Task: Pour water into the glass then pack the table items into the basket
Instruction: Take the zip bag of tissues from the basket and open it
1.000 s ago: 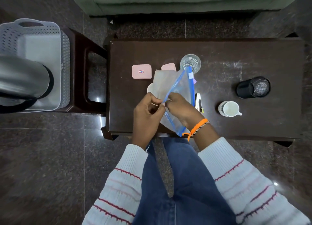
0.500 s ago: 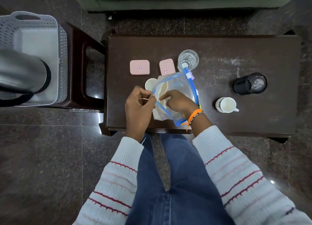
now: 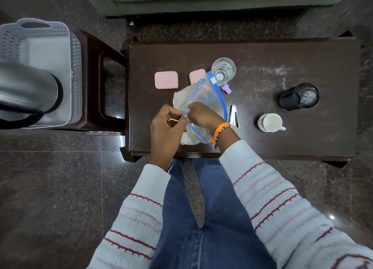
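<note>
A: From the head camera, how far is the task going?

B: The glass (image 3: 223, 71) is holding water, so I judge the pouring done. The packing is only beginning. The basket (image 3: 36, 67), far left of the glass, is showing only a steel flask (image 3: 26, 91).

A: And the hands?

B: The left hand (image 3: 167, 129) and right hand (image 3: 203, 117) are both pinching the blue-edged zip bag (image 3: 210, 99), just below the glass. Two pink cases (image 3: 166, 80), a mug (image 3: 269, 122) and a black mesh cup (image 3: 298, 96) are waiting on the table (image 3: 302, 55).

A: Any writing?

B: A small label on one pink case, too small to read.
</note>
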The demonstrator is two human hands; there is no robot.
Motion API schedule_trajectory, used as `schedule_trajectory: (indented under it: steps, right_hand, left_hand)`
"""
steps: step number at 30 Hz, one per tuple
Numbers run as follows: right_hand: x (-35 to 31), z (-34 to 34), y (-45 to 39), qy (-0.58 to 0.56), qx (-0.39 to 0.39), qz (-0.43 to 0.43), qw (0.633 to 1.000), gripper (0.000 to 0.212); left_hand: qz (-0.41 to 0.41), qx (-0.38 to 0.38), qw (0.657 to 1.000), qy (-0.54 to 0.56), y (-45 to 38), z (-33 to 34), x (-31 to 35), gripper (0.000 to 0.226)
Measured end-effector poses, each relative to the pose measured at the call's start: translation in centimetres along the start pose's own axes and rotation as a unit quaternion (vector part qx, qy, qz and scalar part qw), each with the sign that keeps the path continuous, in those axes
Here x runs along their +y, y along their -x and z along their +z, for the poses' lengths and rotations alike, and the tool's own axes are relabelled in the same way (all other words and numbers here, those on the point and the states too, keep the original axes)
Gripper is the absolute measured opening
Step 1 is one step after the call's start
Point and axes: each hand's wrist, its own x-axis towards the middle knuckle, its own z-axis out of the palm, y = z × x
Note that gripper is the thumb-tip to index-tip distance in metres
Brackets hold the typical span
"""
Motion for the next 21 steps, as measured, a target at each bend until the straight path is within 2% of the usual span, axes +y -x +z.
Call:
schedule_trajectory:
  steps: [4,6,8,10,13,16,21]
  right_hand:
    - [0.0,0.3,0.2,-0.027,-0.021,-0.019,0.999,0.046]
    - [-0.1,0.4,0.4,-0.01,-0.037,-0.018,0.999,0.037]
    - [-0.6,0.3,0.7,0.021,-0.054,-0.012,0.998,0.012]
    - [-1.1,0.2,1.2,0.034,-0.069,-0.012,0.997,0.027]
    - [-1.3,0.4,1.7,0.004,-0.083,-0.027,0.996,0.028]
    - [-1.2,1.1,1.1,0.029,-0.045,-0.041,0.998,0.022]
    - [0.5,2.0,0.6,0.008,0.084,-0.089,0.992,0.018]
  left_hand:
    - [0.008,-0.002,1.0,-0.004,0.3,-0.3,0.0,0.02]
    - [0.011,-0.005,1.0,0.0,0.4,-0.4,0.0,0.021]
    - [0.014,-0.013,1.0,0.002,0.3,-0.4,0.0,0.023]
    - [0.017,-0.024,1.0,0.004,0.2,-0.3,-0.1,0.025]
    - [0.013,-0.043,0.999,-0.009,0.1,-0.4,-0.5,0.026]
    - [0.003,-0.024,0.999,-0.043,-0.2,-0.7,-1.2,0.025]
    - [-0.009,0.048,0.993,-0.111,-1.0,-1.0,-1.9,0.019]
